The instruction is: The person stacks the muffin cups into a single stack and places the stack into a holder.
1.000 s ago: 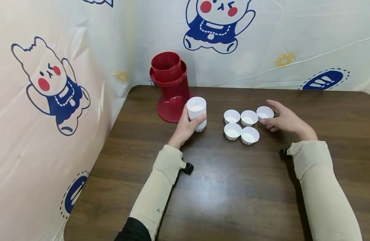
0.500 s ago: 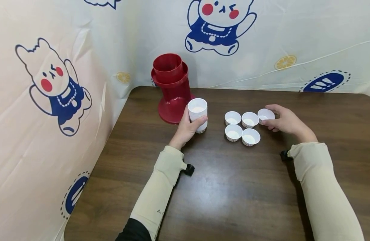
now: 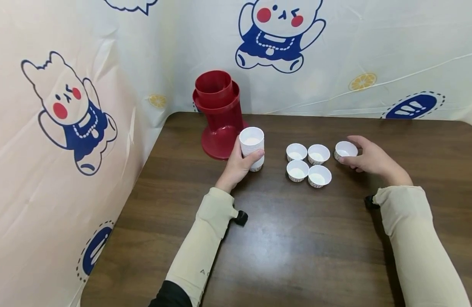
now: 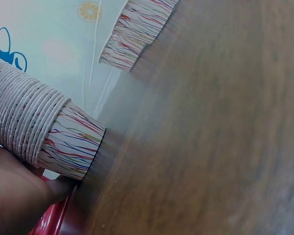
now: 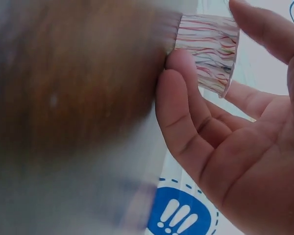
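My left hand (image 3: 234, 169) holds an upright stack of white paper cups (image 3: 252, 137), fingers and thumb wrapped round it. In the left wrist view, the nested rims of the cup stack (image 4: 27, 115) show above a bottom cup patterned with coloured streaks. At the right, my right hand (image 3: 376, 162) grips a single paper cup (image 3: 345, 150) between thumb and fingers. The right wrist view shows this streaked paper cup (image 5: 210, 46) with the fingers curled about it. Left of it stand several more paper cups (image 3: 318, 154), mouths up, in two short rows.
A dark red holder (image 3: 220, 115) with a round base and a tube on top stands behind my left hand, near the back left edge. The brown wooden table (image 3: 282, 238) meets a printed white curtain (image 3: 397, 51) at the back and left.
My right hand has moved to the right with its paper cup, opening a gap from the other cups. The left hand has kept its place with the stack.
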Available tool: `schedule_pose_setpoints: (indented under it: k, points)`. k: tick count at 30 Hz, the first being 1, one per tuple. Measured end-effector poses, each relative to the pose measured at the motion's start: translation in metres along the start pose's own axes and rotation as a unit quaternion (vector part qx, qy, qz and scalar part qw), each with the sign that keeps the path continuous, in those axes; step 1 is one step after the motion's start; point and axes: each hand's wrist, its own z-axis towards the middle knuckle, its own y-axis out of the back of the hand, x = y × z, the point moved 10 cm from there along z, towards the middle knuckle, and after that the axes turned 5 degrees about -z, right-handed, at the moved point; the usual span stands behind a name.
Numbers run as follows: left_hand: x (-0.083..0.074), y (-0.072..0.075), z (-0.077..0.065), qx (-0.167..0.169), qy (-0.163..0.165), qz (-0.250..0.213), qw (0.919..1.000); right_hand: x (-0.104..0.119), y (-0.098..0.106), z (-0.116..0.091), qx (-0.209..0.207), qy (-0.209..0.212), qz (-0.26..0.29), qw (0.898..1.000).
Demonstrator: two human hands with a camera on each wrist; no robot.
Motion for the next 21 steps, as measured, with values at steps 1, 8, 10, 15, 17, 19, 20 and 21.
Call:
schedule_pose_setpoints:
  k: [1, 8, 10, 15, 17, 19, 20, 21]
  points:
    - [0.0, 0.0, 0.0, 0.0, 0.001, 0.0, 1.0, 0.0, 0.0, 0.0, -0.002, 0.0, -0.002, 1.0]
    - [0.0, -0.002, -0.001, 0.002, -0.004, -0.002, 1.0, 0.002, 0.003, -0.006, -0.01, 0.003, 0.007, 1.0]
    - [0.0, -0.004, -0.001, 0.004, -0.005, -0.002, 1.0, 0.004, 0.005, -0.01, -0.018, 0.006, 0.011, 1.0]
    - [0.001, -0.004, -0.002, 0.008, 0.002, -0.004, 1.0, 0.007, 0.011, -0.016, -0.048, 0.015, 0.001, 0.999]
    - [0.002, -0.003, -0.003, 0.009, 0.002, -0.005, 0.9999, 0.009, 0.011, -0.018, -0.06, 0.021, -0.001, 0.998]
    - [0.002, -0.002, -0.004, 0.005, 0.003, 0.0, 1.0, 0.011, 0.013, -0.02, -0.072, 0.024, 0.005, 0.997]
    - [0.002, -0.001, -0.004, 0.003, 0.004, 0.003, 1.0, 0.013, 0.012, -0.021, -0.075, 0.027, 0.01, 0.997]
    - [0.003, -0.001, -0.004, 0.003, 0.005, 0.004, 1.0, 0.014, 0.013, -0.022, -0.078, 0.028, 0.016, 0.996]
